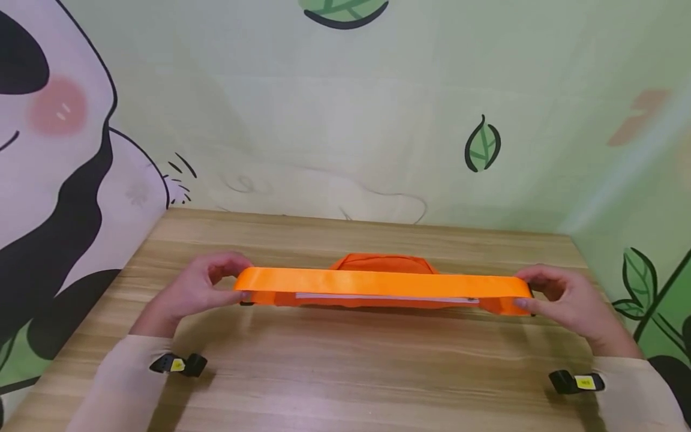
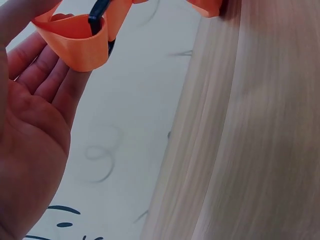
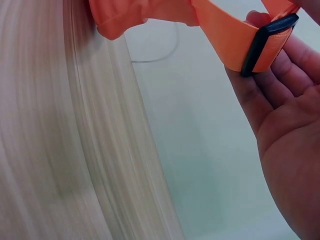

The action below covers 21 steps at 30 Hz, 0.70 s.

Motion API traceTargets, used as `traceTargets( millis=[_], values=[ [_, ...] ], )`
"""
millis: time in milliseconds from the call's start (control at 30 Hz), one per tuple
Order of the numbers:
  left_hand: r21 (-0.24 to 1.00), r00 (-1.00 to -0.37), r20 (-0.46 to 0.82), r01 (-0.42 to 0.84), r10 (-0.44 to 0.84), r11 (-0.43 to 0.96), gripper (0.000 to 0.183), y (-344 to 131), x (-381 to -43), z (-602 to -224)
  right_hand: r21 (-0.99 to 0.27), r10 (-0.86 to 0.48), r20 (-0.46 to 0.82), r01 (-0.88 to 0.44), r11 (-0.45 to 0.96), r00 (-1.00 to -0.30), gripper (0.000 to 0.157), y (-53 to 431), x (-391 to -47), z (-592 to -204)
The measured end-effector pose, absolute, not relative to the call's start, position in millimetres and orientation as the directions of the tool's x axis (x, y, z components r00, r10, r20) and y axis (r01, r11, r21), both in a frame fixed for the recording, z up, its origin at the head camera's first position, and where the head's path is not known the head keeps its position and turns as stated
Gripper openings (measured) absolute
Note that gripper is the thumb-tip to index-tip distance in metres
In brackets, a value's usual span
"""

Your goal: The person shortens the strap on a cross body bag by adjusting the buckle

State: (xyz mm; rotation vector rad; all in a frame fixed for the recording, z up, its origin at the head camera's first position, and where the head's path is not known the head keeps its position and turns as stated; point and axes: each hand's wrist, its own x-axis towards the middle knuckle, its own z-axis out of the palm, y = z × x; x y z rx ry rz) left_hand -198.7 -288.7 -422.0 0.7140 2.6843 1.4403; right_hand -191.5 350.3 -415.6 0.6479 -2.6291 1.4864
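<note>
A wide orange webbing strap (image 1: 378,283) stretches between both hands above the wooden table. Behind and below it is an orange fabric piece (image 1: 385,262) with a white strip (image 1: 378,297) along its near side; its full shape is hidden. My left hand (image 1: 197,291) pinches the strap's left bend between thumb and fingers, beside a black buckle (image 2: 98,17). At the other end my right hand (image 1: 577,300) pinches the right bend. In the right wrist view a black slider buckle (image 3: 262,45) sits on the looped webbing by the fingers.
The wood-grain table (image 1: 345,372) reaches back to a pale green wall (image 1: 324,138) printed with leaves and a panda (image 1: 81,150). Small black devices with yellow labels are on the left sleeve (image 1: 124,378) and the right sleeve (image 1: 631,390).
</note>
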Motion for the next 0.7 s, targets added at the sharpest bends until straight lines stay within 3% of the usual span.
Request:
traceTargets(
  millis=[267,700],
  values=[
    [0.771,-0.915,0.129,0.335,0.382,0.542,0.033,-284.8,-197.0,-422.9,-0.802,-0.382,0.304,-0.450,0.392,-0.873,0.044,350.8,-191.0,-417.6],
    [0.746,-0.907,0.128,0.355,0.402,0.563,0.031,-286.9,-199.7,-418.8,-0.752,-0.328,0.208,-0.365,0.550,-0.922,0.035,352.4,-189.4,-412.7]
  ],
)
